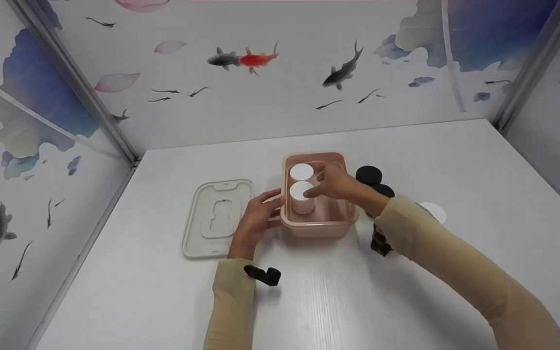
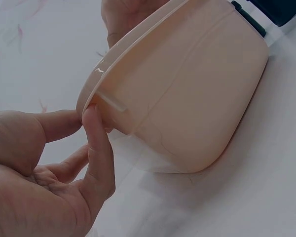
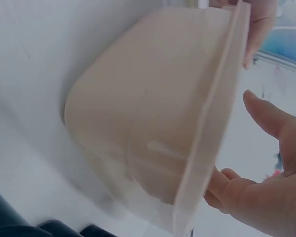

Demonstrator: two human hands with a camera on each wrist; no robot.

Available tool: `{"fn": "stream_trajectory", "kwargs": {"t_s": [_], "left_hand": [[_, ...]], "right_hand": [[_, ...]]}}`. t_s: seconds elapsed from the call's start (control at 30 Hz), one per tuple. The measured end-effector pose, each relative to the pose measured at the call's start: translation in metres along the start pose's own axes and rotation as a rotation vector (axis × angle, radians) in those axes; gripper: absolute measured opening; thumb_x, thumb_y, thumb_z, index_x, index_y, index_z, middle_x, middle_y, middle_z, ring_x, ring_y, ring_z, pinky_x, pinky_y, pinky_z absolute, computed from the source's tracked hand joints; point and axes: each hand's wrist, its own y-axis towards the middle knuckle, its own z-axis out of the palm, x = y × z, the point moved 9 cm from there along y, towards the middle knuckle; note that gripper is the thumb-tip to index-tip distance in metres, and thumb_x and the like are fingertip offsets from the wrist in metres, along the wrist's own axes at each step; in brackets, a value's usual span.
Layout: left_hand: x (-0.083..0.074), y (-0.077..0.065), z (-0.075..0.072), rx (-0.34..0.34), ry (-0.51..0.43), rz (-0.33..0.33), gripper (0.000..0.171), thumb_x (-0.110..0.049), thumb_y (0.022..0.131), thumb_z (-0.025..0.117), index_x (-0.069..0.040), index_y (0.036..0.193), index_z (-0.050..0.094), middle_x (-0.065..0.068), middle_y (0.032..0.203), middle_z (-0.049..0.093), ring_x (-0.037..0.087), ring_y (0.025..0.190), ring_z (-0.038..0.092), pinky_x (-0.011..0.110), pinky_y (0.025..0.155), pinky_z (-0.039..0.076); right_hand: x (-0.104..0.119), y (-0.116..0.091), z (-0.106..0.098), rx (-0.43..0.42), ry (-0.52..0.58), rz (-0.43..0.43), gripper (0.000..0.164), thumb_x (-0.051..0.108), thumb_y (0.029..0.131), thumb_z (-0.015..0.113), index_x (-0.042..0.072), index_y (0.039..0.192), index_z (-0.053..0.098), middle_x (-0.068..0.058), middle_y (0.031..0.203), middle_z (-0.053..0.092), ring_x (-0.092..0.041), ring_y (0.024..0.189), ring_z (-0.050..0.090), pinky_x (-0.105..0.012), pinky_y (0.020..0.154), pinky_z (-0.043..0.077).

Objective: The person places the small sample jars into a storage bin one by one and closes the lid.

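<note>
A pink plastic box stands on the white table with two white-topped cylindrical containers upright in it. The rear container and front container stand along its left side. My left hand pinches the box's left rim between thumb and fingers, plain in the left wrist view. Over the right part of the box reaches my right hand, thumb at the front container's top and fingers beside the rear one. In the right wrist view its thumb and fingers are spread; the box wall hides what lies inside.
A pale rectangular lid lies left of the box. Right of it stand black-capped containers, partly behind my right forearm. A white round top shows past the sleeve. Printed walls border the table.
</note>
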Motion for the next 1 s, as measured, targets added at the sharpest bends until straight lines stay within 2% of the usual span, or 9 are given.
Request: {"fn": "stream_trajectory", "kwargs": {"t_s": [0.07,0.17,0.23,0.3,0.67,0.77,0.87,1.0], "left_hand": [[0.0,0.001,0.0,0.005,0.0,0.006,0.047,-0.023,0.098,0.065,-0.012,0.142,0.054,0.014,0.128,0.067,0.025,0.109,0.07,0.03,0.076,0.059],[0.0,0.001,0.0,0.007,0.004,0.009,0.046,-0.022,0.099,0.065,-0.012,0.142,0.054,0.015,0.128,0.067,0.027,0.11,0.07,0.029,0.075,0.059],[0.0,0.001,0.0,-0.001,0.007,0.005,0.046,-0.022,0.099,0.065,-0.012,0.142,0.055,0.015,0.128,0.067,0.027,0.11,0.07,0.028,0.073,0.059],[0.0,0.001,0.0,-0.007,0.008,0.002,0.045,-0.022,0.099,0.064,-0.012,0.142,0.055,0.015,0.128,0.067,0.028,0.112,0.069,0.027,0.071,0.058],[0.002,0.001,-0.001,-0.019,0.0,-0.013,0.045,-0.023,0.098,0.066,-0.012,0.141,0.056,0.014,0.127,0.068,0.029,0.115,0.068,0.026,0.071,0.057],[0.001,0.0,0.0,-0.021,0.003,-0.016,0.045,-0.023,0.098,0.065,-0.013,0.141,0.056,0.014,0.129,0.067,0.028,0.114,0.068,0.026,0.072,0.057],[0.001,0.0,0.0,-0.019,0.009,-0.015,0.045,-0.022,0.098,0.065,-0.013,0.142,0.056,0.014,0.131,0.066,0.027,0.114,0.068,0.027,0.073,0.057],[0.0,0.0,0.0,-0.011,0.009,-0.005,0.046,-0.023,0.099,0.065,-0.012,0.142,0.055,0.014,0.131,0.066,0.027,0.113,0.069,0.027,0.074,0.058]], "right_hand": [[0.006,-0.006,-0.005,0.0,0.073,-0.064,0.069,0.011,0.084,0.08,0.005,0.146,0.048,-0.02,0.144,0.052,-0.04,0.133,0.05,-0.052,0.107,0.046],[0.006,-0.014,-0.013,-0.006,0.136,-0.059,0.069,0.01,0.087,0.078,0.006,0.147,0.045,-0.02,0.146,0.049,-0.04,0.136,0.047,-0.053,0.109,0.044],[0.004,-0.019,-0.02,-0.022,0.142,-0.041,0.066,0.013,0.088,0.076,0.003,0.145,0.044,-0.019,0.145,0.05,-0.038,0.136,0.048,-0.051,0.111,0.043],[-0.001,-0.024,-0.027,-0.031,0.122,0.024,0.068,0.019,0.091,0.074,-0.001,0.145,0.039,-0.022,0.146,0.048,-0.037,0.138,0.046,-0.048,0.113,0.042],[0.003,-0.057,-0.066,-0.102,0.151,-0.063,0.051,0.018,0.093,0.071,0.001,0.138,0.052,-0.02,0.137,0.058,-0.032,0.129,0.057,-0.046,0.109,0.047],[0.0,-0.066,-0.072,-0.118,0.147,-0.08,0.048,0.02,0.093,0.072,0.004,0.135,0.055,-0.018,0.135,0.06,-0.029,0.126,0.06,-0.039,0.105,0.05],[-0.003,-0.074,-0.076,-0.131,0.15,-0.115,0.045,0.021,0.092,0.073,0.006,0.132,0.059,-0.017,0.132,0.063,-0.025,0.121,0.062,-0.026,0.097,0.054],[-0.008,-0.084,-0.08,-0.142,0.159,-0.187,0.04,0.023,0.091,0.075,0.007,0.126,0.063,-0.013,0.125,0.067,-0.02,0.116,0.065,-0.014,0.087,0.052]]}}
